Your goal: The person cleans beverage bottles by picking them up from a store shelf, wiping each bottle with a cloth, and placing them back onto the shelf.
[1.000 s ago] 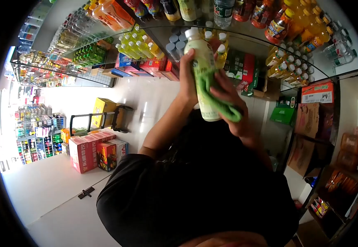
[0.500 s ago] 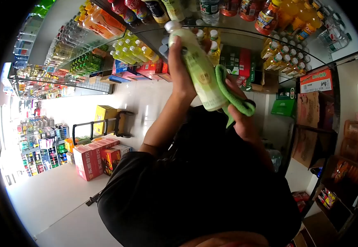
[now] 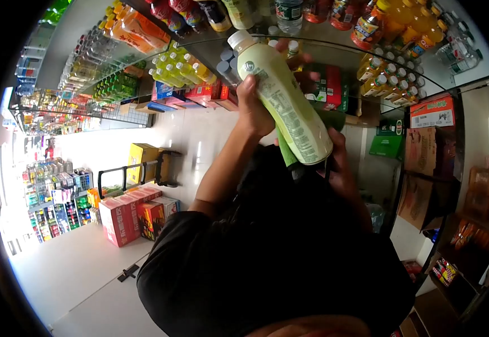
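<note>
A pale green bottle (image 3: 283, 104) with a white cap tilts up to the left in front of my body, printed label facing me. My left hand (image 3: 254, 112) is wrapped round its upper half, thumb on the near side and blurred fingers showing beyond the far side. My right hand (image 3: 341, 168) is at the bottle's base, with its fingers partly hidden behind it. A green cloth (image 3: 285, 147) lies under and behind the lower part of the bottle, held by my right hand.
Drink bottles stand on a glass shelf (image 3: 334, 46) ahead, with more bottles and cartons below. Cartons (image 3: 122, 219) rest on a white counter (image 3: 59, 264) at left, near a trolley (image 3: 125, 168). Shelving with cardboard boxes (image 3: 421, 149) is at right.
The bottle has turned about its length, now showing small label print, and its base has moved right. The cloth has shifted from the bottle's right side to beneath and behind it.
</note>
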Demonstrator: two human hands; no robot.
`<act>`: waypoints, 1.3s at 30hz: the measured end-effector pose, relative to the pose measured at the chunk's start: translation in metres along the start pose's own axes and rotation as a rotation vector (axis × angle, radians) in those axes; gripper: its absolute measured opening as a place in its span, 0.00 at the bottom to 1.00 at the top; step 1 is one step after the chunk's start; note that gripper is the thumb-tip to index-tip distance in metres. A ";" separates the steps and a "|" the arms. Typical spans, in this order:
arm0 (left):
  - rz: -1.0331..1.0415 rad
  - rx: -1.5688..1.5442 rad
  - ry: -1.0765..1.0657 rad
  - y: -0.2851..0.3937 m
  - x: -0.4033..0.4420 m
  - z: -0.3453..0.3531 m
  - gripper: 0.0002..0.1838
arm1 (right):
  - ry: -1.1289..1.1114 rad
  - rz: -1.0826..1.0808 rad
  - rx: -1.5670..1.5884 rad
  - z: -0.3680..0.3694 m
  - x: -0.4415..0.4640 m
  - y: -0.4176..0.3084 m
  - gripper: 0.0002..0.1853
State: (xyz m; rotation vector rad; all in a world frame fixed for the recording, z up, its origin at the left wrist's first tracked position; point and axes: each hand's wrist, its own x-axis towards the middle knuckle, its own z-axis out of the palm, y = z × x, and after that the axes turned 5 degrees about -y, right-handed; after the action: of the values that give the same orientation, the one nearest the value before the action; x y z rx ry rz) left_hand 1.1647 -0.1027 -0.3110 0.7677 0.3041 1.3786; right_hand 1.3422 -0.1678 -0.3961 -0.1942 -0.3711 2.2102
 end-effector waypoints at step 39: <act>-0.240 -0.653 0.474 -0.014 -0.008 -0.017 0.29 | -0.076 -1.277 -2.080 0.033 0.025 0.006 0.19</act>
State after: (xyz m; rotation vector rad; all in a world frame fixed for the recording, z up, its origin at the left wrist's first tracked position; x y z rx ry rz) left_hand 1.1632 -0.1055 -0.3340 -0.1387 0.2773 1.3059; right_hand 1.3134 -0.1578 -0.3667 -0.6549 -1.9479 -0.0595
